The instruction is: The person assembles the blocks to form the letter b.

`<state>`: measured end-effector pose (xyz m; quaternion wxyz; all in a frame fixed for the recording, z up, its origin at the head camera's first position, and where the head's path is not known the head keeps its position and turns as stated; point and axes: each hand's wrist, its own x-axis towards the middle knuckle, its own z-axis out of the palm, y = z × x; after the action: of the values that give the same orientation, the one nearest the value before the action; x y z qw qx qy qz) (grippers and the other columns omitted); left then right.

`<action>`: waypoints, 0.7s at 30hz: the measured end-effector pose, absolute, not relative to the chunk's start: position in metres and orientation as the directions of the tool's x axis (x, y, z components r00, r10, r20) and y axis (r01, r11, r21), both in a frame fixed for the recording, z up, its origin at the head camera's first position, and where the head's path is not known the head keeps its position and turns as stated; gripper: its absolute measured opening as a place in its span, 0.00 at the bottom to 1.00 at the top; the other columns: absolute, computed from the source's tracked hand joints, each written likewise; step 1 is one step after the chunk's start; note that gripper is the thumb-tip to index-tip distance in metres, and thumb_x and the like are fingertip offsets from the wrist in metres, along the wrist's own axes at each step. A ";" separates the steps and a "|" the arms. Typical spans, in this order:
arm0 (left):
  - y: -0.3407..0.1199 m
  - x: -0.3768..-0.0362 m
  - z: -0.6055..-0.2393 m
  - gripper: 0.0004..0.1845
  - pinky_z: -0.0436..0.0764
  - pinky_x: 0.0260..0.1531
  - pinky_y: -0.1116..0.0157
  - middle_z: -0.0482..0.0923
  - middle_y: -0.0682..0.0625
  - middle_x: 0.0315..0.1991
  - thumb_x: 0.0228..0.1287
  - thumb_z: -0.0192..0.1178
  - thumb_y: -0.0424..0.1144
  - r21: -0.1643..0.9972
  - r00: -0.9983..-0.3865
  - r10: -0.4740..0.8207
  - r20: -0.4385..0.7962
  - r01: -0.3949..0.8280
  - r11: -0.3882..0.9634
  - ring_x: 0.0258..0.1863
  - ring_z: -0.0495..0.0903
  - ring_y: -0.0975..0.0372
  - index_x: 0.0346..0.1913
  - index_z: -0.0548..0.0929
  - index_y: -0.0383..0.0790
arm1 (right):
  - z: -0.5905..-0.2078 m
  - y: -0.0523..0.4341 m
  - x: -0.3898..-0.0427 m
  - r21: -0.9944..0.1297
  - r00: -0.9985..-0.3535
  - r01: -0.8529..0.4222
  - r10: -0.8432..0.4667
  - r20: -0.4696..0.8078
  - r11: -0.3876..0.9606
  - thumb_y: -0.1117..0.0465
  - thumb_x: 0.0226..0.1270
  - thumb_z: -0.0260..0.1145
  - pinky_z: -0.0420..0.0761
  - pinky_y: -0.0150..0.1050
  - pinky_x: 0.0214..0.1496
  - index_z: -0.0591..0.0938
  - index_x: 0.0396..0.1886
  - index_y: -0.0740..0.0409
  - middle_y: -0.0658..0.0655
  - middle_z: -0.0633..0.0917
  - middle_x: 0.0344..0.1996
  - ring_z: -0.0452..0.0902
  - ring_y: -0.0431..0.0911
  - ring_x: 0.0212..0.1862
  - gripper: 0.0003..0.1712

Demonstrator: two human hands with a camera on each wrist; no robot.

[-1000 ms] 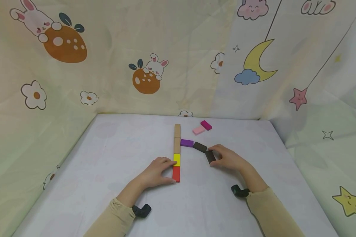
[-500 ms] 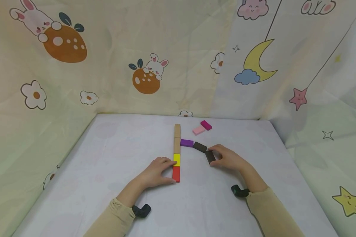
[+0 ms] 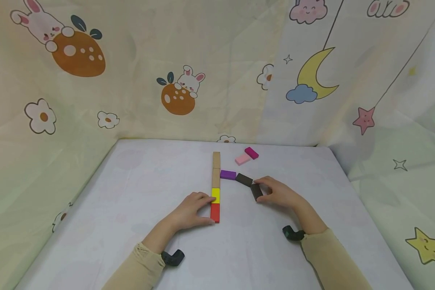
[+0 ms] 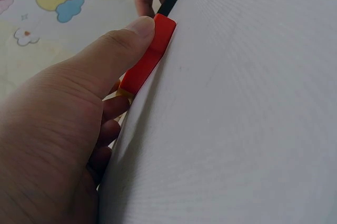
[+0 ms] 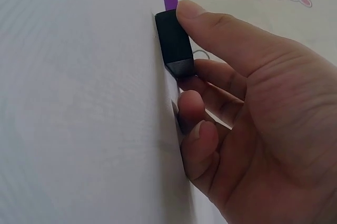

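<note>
In the head view, a straight column of blocks runs away from me: a red block (image 3: 215, 214) nearest, a yellow block (image 3: 216, 194), then two tan blocks (image 3: 216, 177). My left hand (image 3: 191, 211) holds the red block, thumb at its near end and index finger reaching the yellow one. From the column's right side branches a purple block (image 3: 228, 175), followed by a black block (image 3: 244, 180) and a second black block (image 3: 255, 193) turned toward me. My right hand (image 3: 278, 194) pinches this last black block between thumb and fingers, also visible in the right wrist view.
Beyond the branch lie a pink block (image 3: 242, 159) and a magenta block (image 3: 251, 153), ends close together. All blocks are on a white-covered table (image 3: 148, 173). Printed cloth walls (image 3: 224, 88) stand at the back and sides. Both wrists wear a small black camera (image 3: 293, 234).
</note>
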<state>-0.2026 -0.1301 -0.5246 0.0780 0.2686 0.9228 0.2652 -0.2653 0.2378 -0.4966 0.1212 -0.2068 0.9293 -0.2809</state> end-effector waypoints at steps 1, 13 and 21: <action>-0.130 -0.203 -0.525 0.39 0.72 0.65 0.55 0.71 0.57 0.61 0.54 0.68 0.64 0.532 -0.844 0.537 -0.002 0.454 0.715 0.64 0.66 0.60 0.70 0.71 0.60 | -0.497 0.238 -0.265 -0.577 -0.884 -0.317 -0.455 -0.108 0.753 0.44 0.55 0.76 0.75 0.40 0.47 0.74 0.68 0.44 0.52 0.76 0.60 0.72 0.45 0.45 0.40; -0.129 -0.202 -0.523 0.40 0.73 0.65 0.55 0.71 0.57 0.62 0.53 0.68 0.65 0.537 -0.848 0.530 -0.028 0.434 0.723 0.64 0.66 0.60 0.70 0.70 0.61 | -0.495 0.238 -0.265 -0.572 -0.882 -0.332 -0.462 -0.094 0.750 0.44 0.57 0.74 0.75 0.41 0.49 0.74 0.68 0.45 0.52 0.77 0.60 0.72 0.45 0.46 0.39; -0.129 -0.202 -0.523 0.40 0.72 0.65 0.54 0.71 0.56 0.62 0.54 0.68 0.65 0.535 -0.847 0.530 -0.029 0.435 0.724 0.64 0.66 0.60 0.70 0.70 0.61 | -0.494 0.241 -0.266 -0.645 -0.891 -0.236 -0.427 -0.155 0.727 0.40 0.66 0.66 0.78 0.41 0.44 0.74 0.68 0.44 0.54 0.78 0.59 0.75 0.47 0.42 0.33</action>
<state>-0.2022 -0.1292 -0.5228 0.0903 0.2612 0.9241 0.2641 -0.2665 0.2414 -0.4938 0.1481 -0.1806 0.9173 -0.3226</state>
